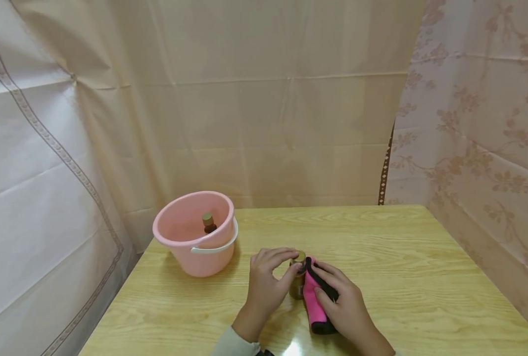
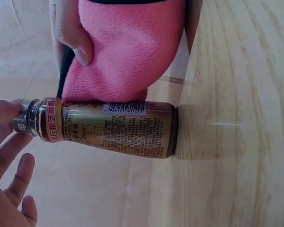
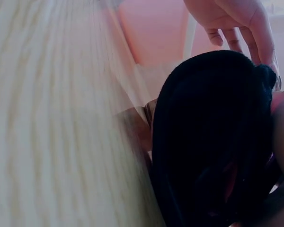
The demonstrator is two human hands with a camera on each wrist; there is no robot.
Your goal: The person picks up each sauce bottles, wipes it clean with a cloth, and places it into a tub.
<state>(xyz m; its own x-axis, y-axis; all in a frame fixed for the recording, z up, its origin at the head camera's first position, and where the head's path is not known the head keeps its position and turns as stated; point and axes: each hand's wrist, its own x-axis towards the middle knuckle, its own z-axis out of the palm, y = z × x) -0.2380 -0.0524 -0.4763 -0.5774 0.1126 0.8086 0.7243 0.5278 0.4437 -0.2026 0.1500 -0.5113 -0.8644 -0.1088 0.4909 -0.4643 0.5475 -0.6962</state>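
A: ok so what's on the left?
B: Pink bucket (image 1: 198,262) on a wood-look table (image 1: 428,277), with a gold-capped bottle (image 1: 208,222) inside.
A: And the hands?
B: Left hand (image 1: 265,277) is pinching the neck end of a labelled bottle (image 1: 297,288), which stands upright on the table. Next over, a pink-and-black fabric thing (image 1: 312,299) touches that bottle's side. Right hand (image 1: 347,304) grips the fabric. Hands are near each other but apart.
A: What's the fabric thing?
B: Can't tell tbh.
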